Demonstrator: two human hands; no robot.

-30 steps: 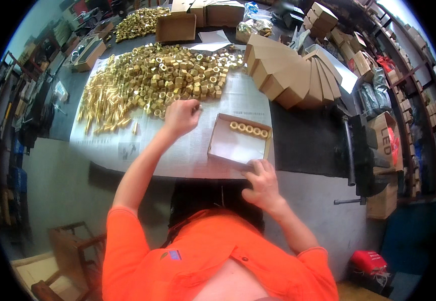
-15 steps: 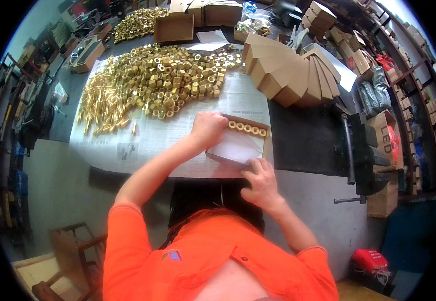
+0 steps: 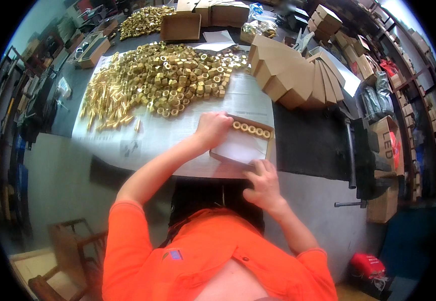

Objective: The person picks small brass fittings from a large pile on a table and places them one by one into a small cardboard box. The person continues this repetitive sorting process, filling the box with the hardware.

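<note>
A shallow open cardboard box point(image 3: 217, 156) lies on the newspaper near the table's front edge. White paper point(image 3: 240, 145) lines its bottom, and a row of several brass nuts point(image 3: 251, 130) stands along its far wall. My left hand point(image 3: 214, 130) is closed round the box's left wall by the far corner, close to the end of the row; its fingertips are partly hidden. At the near right corner, my right hand point(image 3: 264, 186) has bent fingers on the near wall, its thumb apart from them.
A big heap of brass nuts point(image 3: 177, 75) and slim brass pins point(image 3: 102, 100) covers the newspaper point(image 3: 177, 145) beyond my left hand. Fanned cardboard boxes point(image 3: 290, 80) stand at the far right. A vise point(image 3: 371, 160) with a bar handle sits at the table's right edge.
The whole view has shifted slightly, so everything appears a little farther right. My hands, the box and the row of nuts keep their places relative to one another.
</note>
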